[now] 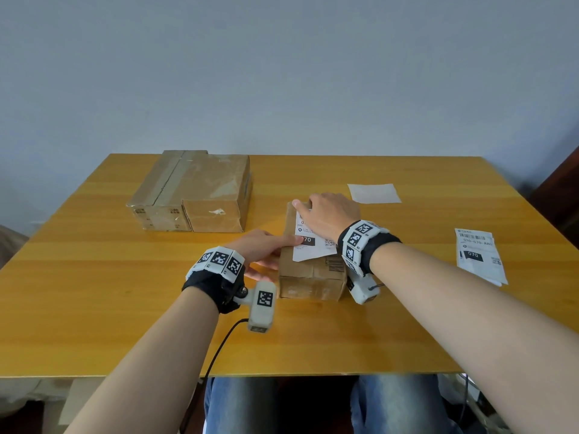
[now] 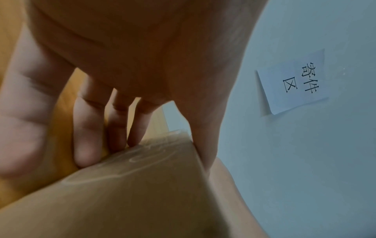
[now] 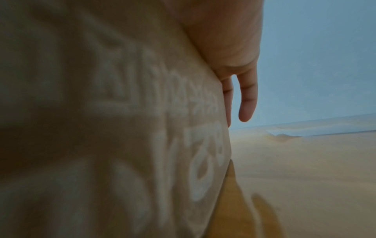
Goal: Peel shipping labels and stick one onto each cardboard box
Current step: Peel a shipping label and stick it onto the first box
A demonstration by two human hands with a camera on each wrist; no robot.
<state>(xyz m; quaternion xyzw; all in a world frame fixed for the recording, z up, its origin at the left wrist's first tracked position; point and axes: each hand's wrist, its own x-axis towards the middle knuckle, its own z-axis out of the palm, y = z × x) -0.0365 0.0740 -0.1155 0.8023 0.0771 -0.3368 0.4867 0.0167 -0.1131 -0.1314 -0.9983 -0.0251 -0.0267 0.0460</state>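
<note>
Two hands flat on label point(image 1: 315, 242) atop small box point(image 1: 310, 277); left hand point(image 1: 263, 249) near edge; right hand point(image 1: 329, 214) far end, fingers straight.

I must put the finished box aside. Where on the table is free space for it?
Bare wood lies along the near table edge, left of the small box, and between it and the label sheets. The far left is crowded with larger boxes; a backing paper lies behind your right hand.
</note>
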